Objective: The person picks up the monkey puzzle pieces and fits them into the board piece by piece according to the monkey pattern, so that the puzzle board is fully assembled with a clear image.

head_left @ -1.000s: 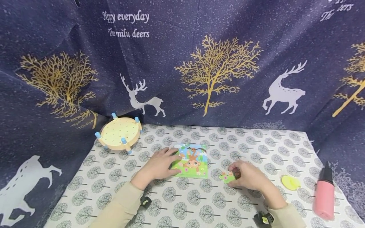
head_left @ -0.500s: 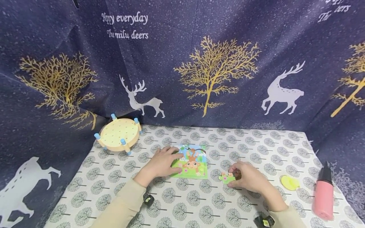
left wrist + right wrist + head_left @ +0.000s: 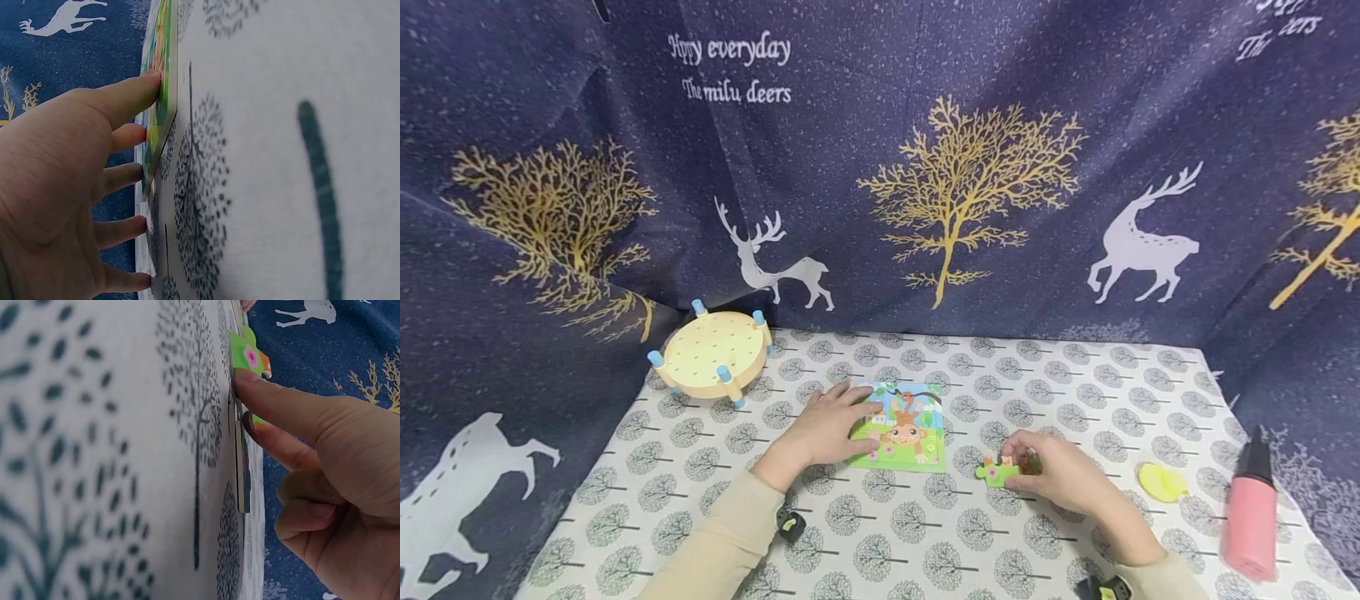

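In the head view my left hand (image 3: 832, 425) rests on the left side of a square monkey puzzle (image 3: 904, 425), fingers spread. The left wrist view shows the thumb and nearest fingertips on the puzzle board (image 3: 164, 100), and the lower fingers on the cloth beside it. To the right, thumb and forefinger of my right hand (image 3: 1060, 473) pinch a green puzzle piece (image 3: 995, 472) with a pink flower, low over the cloth. The other fingers of that hand are curled. Another, darker puzzle piece (image 3: 242, 469) lies under the hand, partly hidden.
A round pegged board (image 3: 717, 350) with blue-tipped legs stands at the back left. A yellow round object (image 3: 1162, 482) and a pink bottle with a black top (image 3: 1252, 521) are at the right. Dark printed fabric (image 3: 820, 167) hangs behind the tree-patterned cloth (image 3: 880, 533).
My right hand has shifted slightly toward me and to the right, showing more of the darker piece beneath it. The left hand has slid slightly to the right on the puzzle.
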Demonstrator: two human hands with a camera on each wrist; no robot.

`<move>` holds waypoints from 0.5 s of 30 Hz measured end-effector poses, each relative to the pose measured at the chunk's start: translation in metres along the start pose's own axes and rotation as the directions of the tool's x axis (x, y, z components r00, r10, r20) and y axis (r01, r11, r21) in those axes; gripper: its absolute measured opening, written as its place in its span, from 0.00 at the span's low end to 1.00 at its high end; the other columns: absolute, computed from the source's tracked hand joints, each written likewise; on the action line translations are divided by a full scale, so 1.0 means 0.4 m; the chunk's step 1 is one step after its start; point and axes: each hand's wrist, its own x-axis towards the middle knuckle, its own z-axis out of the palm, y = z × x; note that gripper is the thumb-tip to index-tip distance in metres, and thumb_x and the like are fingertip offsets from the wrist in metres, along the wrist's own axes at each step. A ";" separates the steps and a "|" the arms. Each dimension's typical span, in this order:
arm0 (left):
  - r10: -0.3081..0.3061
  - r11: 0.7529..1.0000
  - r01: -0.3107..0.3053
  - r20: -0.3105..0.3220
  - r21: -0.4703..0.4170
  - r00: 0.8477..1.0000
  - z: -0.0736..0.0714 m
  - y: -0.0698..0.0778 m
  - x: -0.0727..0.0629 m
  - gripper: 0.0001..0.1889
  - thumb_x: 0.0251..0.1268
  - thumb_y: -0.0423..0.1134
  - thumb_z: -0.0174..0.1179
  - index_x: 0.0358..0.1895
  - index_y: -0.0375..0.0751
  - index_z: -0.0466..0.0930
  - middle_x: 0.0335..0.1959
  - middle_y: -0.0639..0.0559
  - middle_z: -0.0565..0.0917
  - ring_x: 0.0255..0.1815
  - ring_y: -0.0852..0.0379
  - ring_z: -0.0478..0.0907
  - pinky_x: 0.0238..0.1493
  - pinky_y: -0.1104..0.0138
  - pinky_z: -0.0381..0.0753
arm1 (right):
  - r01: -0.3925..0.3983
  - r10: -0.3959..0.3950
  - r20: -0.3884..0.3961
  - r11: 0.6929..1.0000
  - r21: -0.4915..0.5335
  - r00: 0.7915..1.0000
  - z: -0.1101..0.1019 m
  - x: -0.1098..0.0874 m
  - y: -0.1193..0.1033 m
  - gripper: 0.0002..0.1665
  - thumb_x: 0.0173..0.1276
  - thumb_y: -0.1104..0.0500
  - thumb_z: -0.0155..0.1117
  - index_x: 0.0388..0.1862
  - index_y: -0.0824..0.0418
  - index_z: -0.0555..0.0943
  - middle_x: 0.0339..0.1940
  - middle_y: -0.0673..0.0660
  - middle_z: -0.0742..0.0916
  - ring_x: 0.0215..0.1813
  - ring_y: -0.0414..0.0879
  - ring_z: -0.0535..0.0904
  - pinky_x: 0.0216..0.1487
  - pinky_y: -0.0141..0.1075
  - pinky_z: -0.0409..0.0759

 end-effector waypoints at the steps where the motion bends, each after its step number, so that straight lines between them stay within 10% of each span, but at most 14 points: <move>1: 0.000 1.000 0.000 0.002 -0.003 1.000 0.000 0.000 0.000 0.36 0.69 0.67 0.60 0.77 0.59 0.71 0.82 0.52 0.62 0.81 0.34 0.54 0.72 0.27 0.51 | 0.010 -0.010 -0.004 1.000 -0.005 1.000 0.000 -0.003 0.001 0.19 0.58 0.49 0.81 0.45 0.44 0.82 0.36 0.37 0.84 0.38 0.37 0.80 0.42 0.38 0.81; 15: 0.012 1.000 -0.012 -0.013 -0.008 1.000 0.000 0.000 -0.003 0.35 0.71 0.66 0.59 0.77 0.58 0.70 0.82 0.51 0.61 0.81 0.33 0.54 0.72 0.27 0.51 | 0.089 -0.089 -0.069 0.996 -0.001 0.994 -0.008 -0.029 0.011 0.16 0.66 0.51 0.76 0.53 0.47 0.89 0.38 0.33 0.88 0.40 0.31 0.82 0.44 0.41 0.84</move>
